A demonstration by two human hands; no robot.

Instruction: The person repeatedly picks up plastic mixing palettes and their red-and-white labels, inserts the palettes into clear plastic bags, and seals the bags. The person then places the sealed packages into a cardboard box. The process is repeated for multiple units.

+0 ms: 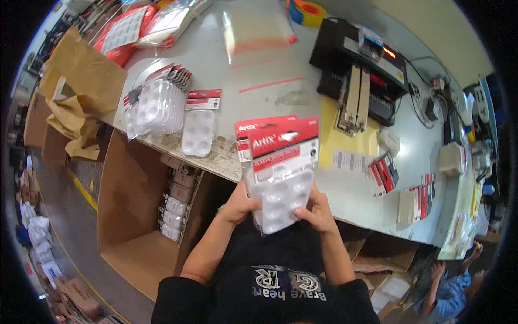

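Observation:
In front of my body, over the table's near edge, I hold white plastic paint palettes [286,200] in clear bags with red and white header cards. At least two packs overlap, one behind the other, tilted upright. My left hand [239,204] grips the packs' left edge, its thumb at the side and its other fingers hidden behind. Opposite it, my right hand [318,213] pinches the lower right edge, thumb on the front palette. A single packed palette [198,132] lies on the table to the left, beside a fanned stack of packed palettes [159,108].
A black sealing machine [359,70] stands at the back right, cables behind it. Header cards [382,175] and another card stack [417,202] lie on the right. An open cardboard box [135,221] holding packs stands below left. Another person's arm [434,283] shows at lower right.

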